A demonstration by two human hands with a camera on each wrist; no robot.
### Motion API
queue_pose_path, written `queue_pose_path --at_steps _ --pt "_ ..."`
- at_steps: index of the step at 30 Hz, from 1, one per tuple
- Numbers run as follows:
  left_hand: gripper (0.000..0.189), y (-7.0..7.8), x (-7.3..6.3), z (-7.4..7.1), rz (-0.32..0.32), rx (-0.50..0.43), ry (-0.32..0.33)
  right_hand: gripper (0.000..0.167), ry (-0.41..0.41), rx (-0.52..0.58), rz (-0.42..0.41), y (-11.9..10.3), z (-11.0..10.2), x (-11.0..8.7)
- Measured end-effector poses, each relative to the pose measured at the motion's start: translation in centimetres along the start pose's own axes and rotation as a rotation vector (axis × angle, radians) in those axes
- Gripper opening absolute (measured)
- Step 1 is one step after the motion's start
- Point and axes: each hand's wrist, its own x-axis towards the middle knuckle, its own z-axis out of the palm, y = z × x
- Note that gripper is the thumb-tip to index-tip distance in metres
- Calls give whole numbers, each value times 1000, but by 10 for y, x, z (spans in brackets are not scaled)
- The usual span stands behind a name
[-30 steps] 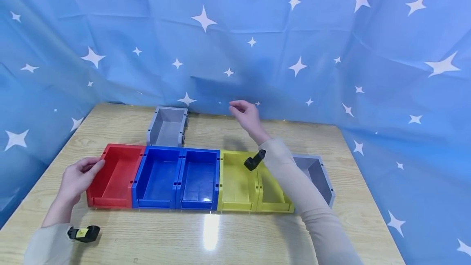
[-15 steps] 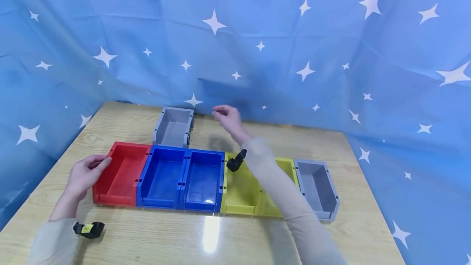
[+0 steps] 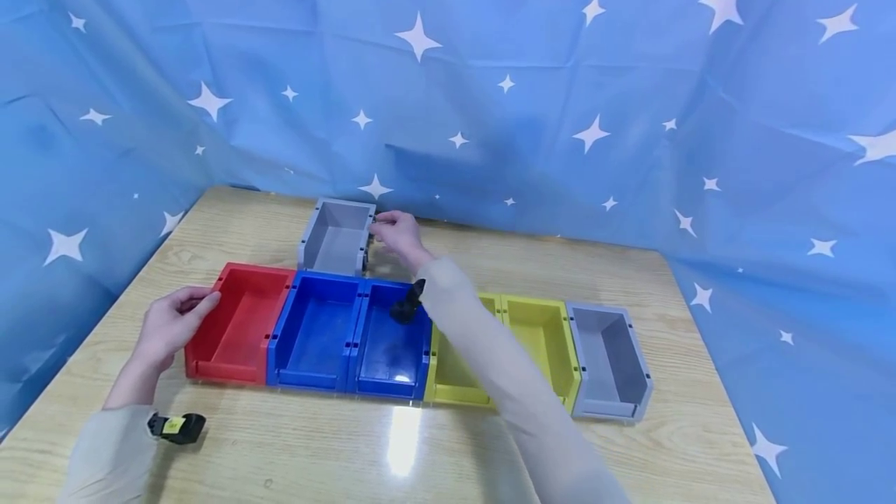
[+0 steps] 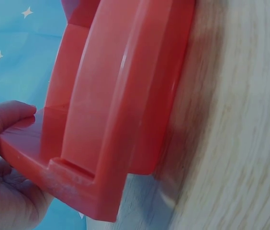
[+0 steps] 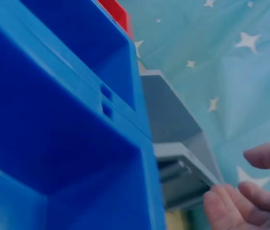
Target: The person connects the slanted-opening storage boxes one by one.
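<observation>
A red plastic storage bin forms the left end of a row of bins on the table. My left hand grips its left side wall, with the thumb over the inner face and the fingers outside, as the left wrist view shows. Behind the row stands a grey bin. My right hand is at that grey bin's right side, overlapping its edge in the head view. In the right wrist view the right thumb is spread apart from the fingers, which reach close to the grey bin's wall with nothing between them.
Two blue bins stand beside the red one, followed by two yellow bins and another grey bin at the right end. A blue star-patterned curtain hangs behind the wooden table.
My right hand has moved left and slightly down, from above the table's back edge to the right side of the rear grey bin. The left hand keeps holding the red bin.
</observation>
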Motion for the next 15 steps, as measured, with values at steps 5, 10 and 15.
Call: queue_pose_path --at_steps 5,10,15 --pt "54 2 -1 0 25 -19 -29 35 52 -23 52 2 16 4" --pt "54 3 -1 0 10 -25 -44 39 128 -61 79 5 28 10" --pt "54 1 0 -1 -6 -33 -53 44 173 -130 84 6 35 12"
